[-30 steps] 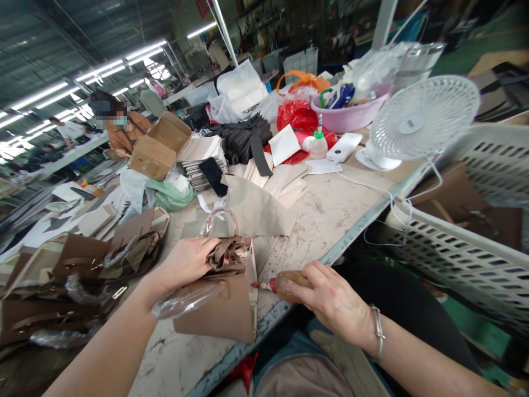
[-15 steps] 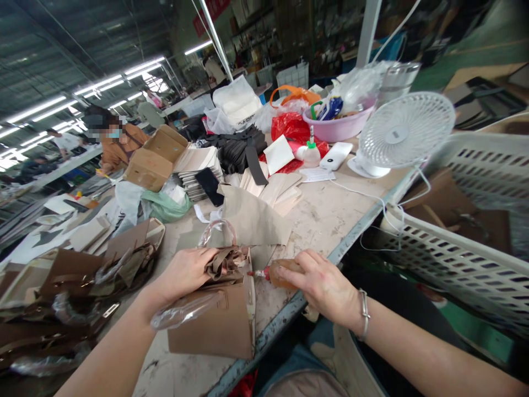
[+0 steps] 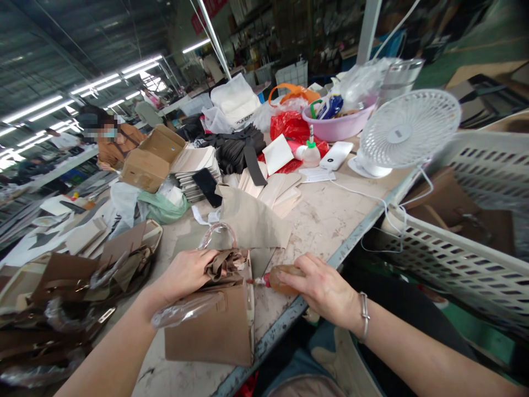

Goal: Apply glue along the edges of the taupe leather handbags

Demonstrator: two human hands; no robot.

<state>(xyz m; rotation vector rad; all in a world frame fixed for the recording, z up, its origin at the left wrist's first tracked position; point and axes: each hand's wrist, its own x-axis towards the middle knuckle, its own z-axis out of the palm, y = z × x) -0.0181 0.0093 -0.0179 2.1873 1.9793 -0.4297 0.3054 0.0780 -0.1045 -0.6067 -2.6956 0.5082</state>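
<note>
A brown handbag (image 3: 209, 331) lies on the worktable in front of me, its handles wrapped in clear plastic. My left hand (image 3: 192, 270) grips the bunched brown lining (image 3: 225, 264) at the bag's opening; some of its fingers are hidden in the folds. In my right hand (image 3: 324, 286) is an amber glue bottle (image 3: 285, 279), held on its side with the red-based nozzle pointing left. The nozzle tip is at the pale edge of the bag's opening; whether it touches I cannot tell.
More brown handbags (image 3: 74, 275) pile up on the left. A white fan (image 3: 407, 132), a phone (image 3: 207, 187), card stacks (image 3: 196, 162) and a pink basin (image 3: 339, 124) stand farther back. At right is a white plastic crate (image 3: 454, 259) beside the table edge. A person (image 3: 118, 140) works at far left.
The nozzle has shifted slightly downward along the bag's edge. The bag's lower part has shifted slightly down and left. Both hands keep their holds.
</note>
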